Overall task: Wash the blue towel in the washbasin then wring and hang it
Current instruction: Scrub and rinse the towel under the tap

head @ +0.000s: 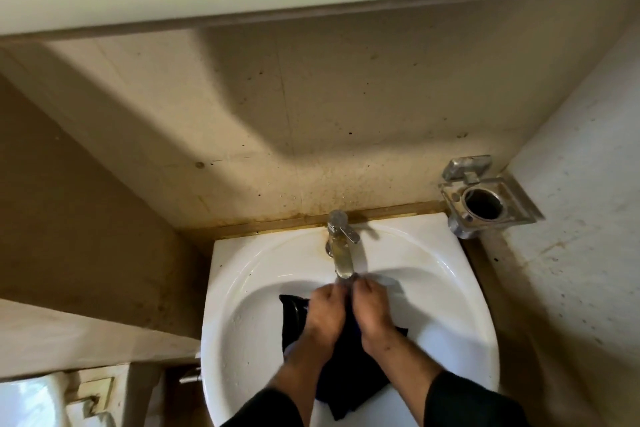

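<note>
White washbasin (460,291) under one tap (341,246). One dark blue towel (346,378) beneath both hands, left hand (325,314) and right hand (372,310) curled, gripping it.

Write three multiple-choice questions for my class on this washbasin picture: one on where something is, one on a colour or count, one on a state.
1. Where is the metal holder with the round hole?
A. On the wall right of the tap
B. Inside the basin
C. On the floor

2. How many hands are on the towel?
A. None
B. One
C. Two

3. What state is the towel in?
A. Hanging up
B. Lying in the washbasin, bunched under the hands
C. Folded on the shelf

Answers:
1 A: it is fixed beside the tap, above the washbasin corner.
2 C: left hand and right hand both grip it.
3 B: the dark blue towel lies in the bowl below the spout.
</note>
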